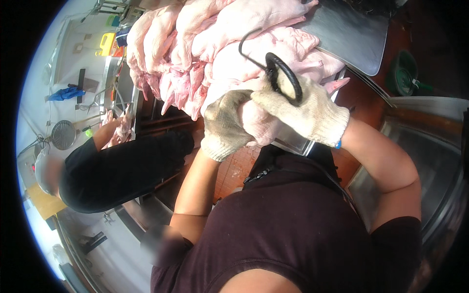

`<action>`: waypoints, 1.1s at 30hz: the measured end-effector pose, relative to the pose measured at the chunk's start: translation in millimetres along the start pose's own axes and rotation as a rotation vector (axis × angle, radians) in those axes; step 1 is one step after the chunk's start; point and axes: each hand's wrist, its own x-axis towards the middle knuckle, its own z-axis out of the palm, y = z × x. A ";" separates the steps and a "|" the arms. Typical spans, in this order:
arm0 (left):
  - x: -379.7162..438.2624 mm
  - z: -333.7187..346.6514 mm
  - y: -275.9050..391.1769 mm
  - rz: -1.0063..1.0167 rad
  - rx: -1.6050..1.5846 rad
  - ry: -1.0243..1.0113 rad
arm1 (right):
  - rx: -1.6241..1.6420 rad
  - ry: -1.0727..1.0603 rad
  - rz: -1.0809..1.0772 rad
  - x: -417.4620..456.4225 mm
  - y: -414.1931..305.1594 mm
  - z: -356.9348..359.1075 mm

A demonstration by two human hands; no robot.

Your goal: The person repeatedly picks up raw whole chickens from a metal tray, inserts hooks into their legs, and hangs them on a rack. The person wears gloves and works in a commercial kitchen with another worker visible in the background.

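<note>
My left hand (228,122), in a soiled cream knit glove, grips a pale, dimpled part of a plucked duck (260,122). My right hand (311,110), gloved the same way, presses against the other side of that part. A black ring-shaped implement (289,78) with a thin, dark curved stem lies over the back of the right glove; whether the fingers hold it is hidden. Beyond both hands, several plucked ducks (253,22) are heaped side by side, with heads and bills (179,88) hanging at the left edge.
At the left a co-worker in dark clothes (121,170) handles another plucked bird (124,126). A metal tray (348,36) lies at the upper right, near a green bucket (403,75). A yellow jug (107,44) and a wire strainer (63,134) are at the far left. The floor is red tile (234,168).
</note>
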 end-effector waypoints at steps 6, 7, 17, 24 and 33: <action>-1.9 24.2 -21.7 0.081 -0.004 0.030 | 0.927 -0.263 0.297 16.4 -21.0 13.0; -1.5 21.5 -17.2 0.102 0.086 0.001 | 0.894 -0.250 0.327 17.9 -22.8 12.1; -4.3 4.0 -22.9 0.144 0.144 -0.055 | 0.595 -0.302 0.009 24.8 -16.2 25.7; -13.8 1.9 -30.6 -0.022 -0.094 0.041 | 0.965 -0.280 0.230 32.0 -51.6 14.9; -19.1 7.7 -45.5 0.070 -0.213 0.293 | 1.116 -0.351 0.315 30.9 -18.0 29.1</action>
